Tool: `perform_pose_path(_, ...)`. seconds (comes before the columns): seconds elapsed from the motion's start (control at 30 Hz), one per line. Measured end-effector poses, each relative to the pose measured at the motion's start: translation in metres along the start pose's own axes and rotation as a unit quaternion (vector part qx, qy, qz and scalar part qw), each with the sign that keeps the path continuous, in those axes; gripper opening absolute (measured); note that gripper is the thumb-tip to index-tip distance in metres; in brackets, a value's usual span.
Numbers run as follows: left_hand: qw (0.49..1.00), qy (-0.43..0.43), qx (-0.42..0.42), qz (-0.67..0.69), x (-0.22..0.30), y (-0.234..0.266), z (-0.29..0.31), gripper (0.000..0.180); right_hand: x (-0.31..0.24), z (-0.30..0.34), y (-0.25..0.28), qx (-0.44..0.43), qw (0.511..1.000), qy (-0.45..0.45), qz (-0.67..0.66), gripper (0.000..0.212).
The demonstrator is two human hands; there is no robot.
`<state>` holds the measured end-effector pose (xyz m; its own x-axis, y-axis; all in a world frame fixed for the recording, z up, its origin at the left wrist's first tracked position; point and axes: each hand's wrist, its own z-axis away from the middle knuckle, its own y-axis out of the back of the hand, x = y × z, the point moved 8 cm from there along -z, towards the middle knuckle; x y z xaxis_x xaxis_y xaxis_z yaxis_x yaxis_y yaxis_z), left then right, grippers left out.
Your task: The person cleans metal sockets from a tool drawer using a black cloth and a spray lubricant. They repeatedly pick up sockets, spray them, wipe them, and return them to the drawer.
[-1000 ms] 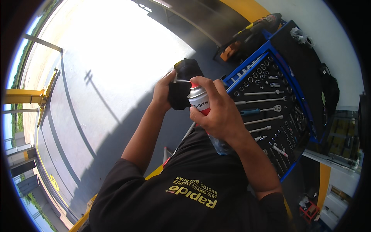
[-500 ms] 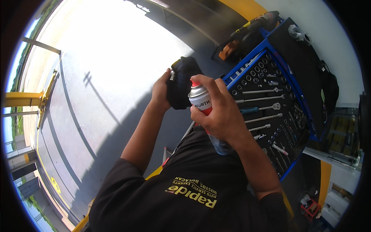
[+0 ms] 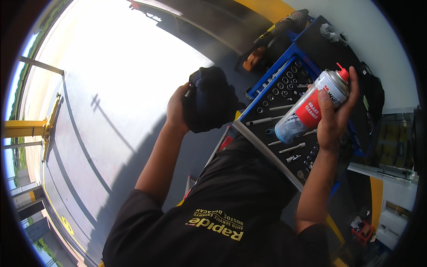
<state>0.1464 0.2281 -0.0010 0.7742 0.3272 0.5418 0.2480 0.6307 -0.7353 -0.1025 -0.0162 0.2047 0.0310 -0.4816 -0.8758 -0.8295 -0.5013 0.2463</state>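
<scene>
Our left hand (image 3: 177, 110) is holding a dark bundle (image 3: 211, 100) at twelve o'clock — our right hand (image 3: 332, 122) is gripping a spray can (image 3: 307, 111) near two-thirty.

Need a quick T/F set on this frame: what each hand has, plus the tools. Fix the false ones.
1. The right hand holds a can. True.
2. The left hand holds a wrench. False: it holds a dark item.
3. The can's nozzle is red. True.
4. The can touches the dark item. False: they are apart, one in each hand.
5. The tray holds sockets. True.
6. The dark item lies in the tray. False: it is in the left hand, to the left of the tray.
</scene>
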Motion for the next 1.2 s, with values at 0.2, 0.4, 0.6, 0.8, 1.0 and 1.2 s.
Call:
perform_pose_path(0.2,0.999,0.026,-0.042,-0.023,-0.021,-0.025,-0.014,0.046,0.038,-0.072,0.147,0.177,0.962,0.058,0.197,0.097)
perform_pose_path(0.4,0.992,-0.014,-0.026,-0.126,-0.020,-0.034,-0.026,0.048,0.103,-0.145,0.214,0.263,0.898,0.057,0.347,0.100)
perform_pose_path(0.6,0.956,-0.067,-0.067,-0.277,-0.002,-0.085,-0.009,0.042,0.148,-0.167,0.269,0.292,0.857,0.002,0.424,0.098)
perform_pose_path(0.8,0.950,-0.049,-0.069,-0.301,-0.020,-0.137,0.009,0.037,0.010,-0.057,0.097,0.067,0.993,0.067,0.076,0.040)
perform_pose_path(1.0,0.941,0.113,-0.196,-0.252,-0.113,-0.209,0.014,0.043,-0.004,0.050,-0.015,-0.112,0.969,0.029,0.219,0.047)
perform_pose_path(1.2,0.892,0.221,-0.237,-0.314,-0.174,-0.198,0.040,0.049,0.035,0.104,0.038,-0.104,0.952,-0.088,0.274,0.054)
